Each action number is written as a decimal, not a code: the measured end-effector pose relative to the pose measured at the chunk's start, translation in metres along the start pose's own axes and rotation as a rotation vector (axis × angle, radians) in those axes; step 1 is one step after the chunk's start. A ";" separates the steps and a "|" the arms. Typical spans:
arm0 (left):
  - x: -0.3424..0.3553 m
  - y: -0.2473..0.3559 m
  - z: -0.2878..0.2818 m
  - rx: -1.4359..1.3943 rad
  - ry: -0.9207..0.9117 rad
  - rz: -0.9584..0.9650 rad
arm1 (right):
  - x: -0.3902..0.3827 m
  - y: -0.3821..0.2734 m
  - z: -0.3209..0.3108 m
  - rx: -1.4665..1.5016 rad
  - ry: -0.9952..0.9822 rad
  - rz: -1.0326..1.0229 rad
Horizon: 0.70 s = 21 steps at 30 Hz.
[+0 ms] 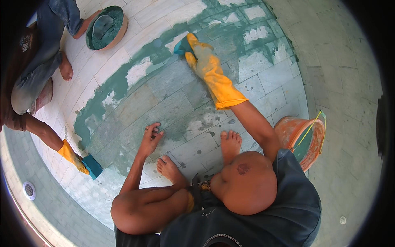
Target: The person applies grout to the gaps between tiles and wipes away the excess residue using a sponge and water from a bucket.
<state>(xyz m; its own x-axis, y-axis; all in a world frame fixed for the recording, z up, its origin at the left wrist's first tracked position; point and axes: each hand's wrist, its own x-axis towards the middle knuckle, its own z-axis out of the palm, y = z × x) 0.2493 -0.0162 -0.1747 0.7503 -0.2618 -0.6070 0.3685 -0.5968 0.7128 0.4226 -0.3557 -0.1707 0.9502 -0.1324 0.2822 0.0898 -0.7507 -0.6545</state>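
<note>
My right hand (209,69), in a long orange-yellow rubber glove, reaches far forward and presses a teal sponge (180,47) against the tiles. Wet green grout (103,96) is smeared in a wide band over the tiled surface (166,96), thicker toward the far side. Bare and ungloved, my left hand (150,141) hovers low over the tiles in front of my left foot. Its fingers are loosely bent and apart, with nothing in them.
An orange bucket (284,127) with greenish water and a yellow handle stands at my right. At the far left, a co-worker's gloved hand (72,156) holds a teal sponge (92,166). A bowl (123,31) of green grout sits near that person's feet. A round drain (29,190) lies lower left.
</note>
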 end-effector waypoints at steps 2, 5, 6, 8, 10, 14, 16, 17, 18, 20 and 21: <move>0.004 0.002 0.002 0.007 -0.013 0.005 | -0.024 -0.055 0.016 -0.011 -0.313 -0.058; 0.013 0.004 0.008 -0.006 -0.034 0.036 | -0.052 -0.074 0.060 -0.186 -0.491 -0.280; 0.015 0.003 0.011 -0.019 -0.040 0.045 | -0.053 -0.059 0.060 -0.221 -0.436 -0.273; 0.004 -0.003 0.002 -0.021 -0.026 0.029 | -0.041 -0.047 0.058 -0.244 -0.340 -0.285; -0.002 -0.006 -0.002 -0.027 -0.021 0.007 | -0.008 -0.017 0.050 -0.187 -0.264 -0.103; 0.010 0.003 0.007 -0.047 -0.040 0.003 | 0.025 0.063 -0.014 -0.339 0.063 0.042; 0.005 0.002 0.002 -0.030 -0.025 -0.010 | 0.006 0.071 -0.029 0.043 0.109 0.167; 0.010 0.003 0.005 -0.031 -0.030 0.010 | -0.008 0.065 -0.043 0.060 0.130 0.135; 0.011 0.002 0.007 -0.028 -0.031 0.017 | -0.022 0.056 -0.052 0.089 0.143 0.104; 0.005 -0.004 0.002 -0.040 -0.020 0.018 | -0.081 0.005 -0.060 -0.015 -0.035 -0.014; 0.004 -0.007 0.001 -0.043 -0.017 0.021 | -0.107 -0.013 -0.060 -0.016 -0.205 -0.014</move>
<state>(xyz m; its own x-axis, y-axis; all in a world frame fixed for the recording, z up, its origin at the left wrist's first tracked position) 0.2496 -0.0139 -0.1825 0.7488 -0.2873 -0.5972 0.3761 -0.5577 0.7399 0.3021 -0.3703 -0.1504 0.9898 0.0115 0.1417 0.1004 -0.7621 -0.6397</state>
